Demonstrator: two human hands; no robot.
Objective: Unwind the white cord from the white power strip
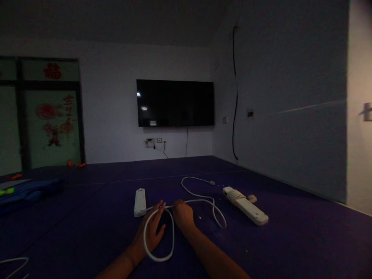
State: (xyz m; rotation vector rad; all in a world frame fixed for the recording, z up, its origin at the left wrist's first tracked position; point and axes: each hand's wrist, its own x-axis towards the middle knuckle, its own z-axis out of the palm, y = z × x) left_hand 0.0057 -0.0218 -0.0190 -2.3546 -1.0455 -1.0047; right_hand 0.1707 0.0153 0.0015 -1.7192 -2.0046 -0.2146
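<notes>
A white power strip [140,202] lies on the purple surface, just beyond my left hand [151,231]. Its white cord [158,259] forms a round loop that passes over the fingers of that hand. Those fingers are stretched out, with the thumb apart. My right hand [183,215] is closed around the cord beside the loop. From there the cord runs on in loose bends to a plug [212,182] farther back. Over on the right lies a second power strip [252,211], its cord wound around one end.
Blue cloth [31,193] lies at the left, with small orange objects [80,165] farther back. Another white cord [17,259] shows at the lower left corner. A television [176,103] hangs on the far wall above sockets [157,142]. A wall borders the right side.
</notes>
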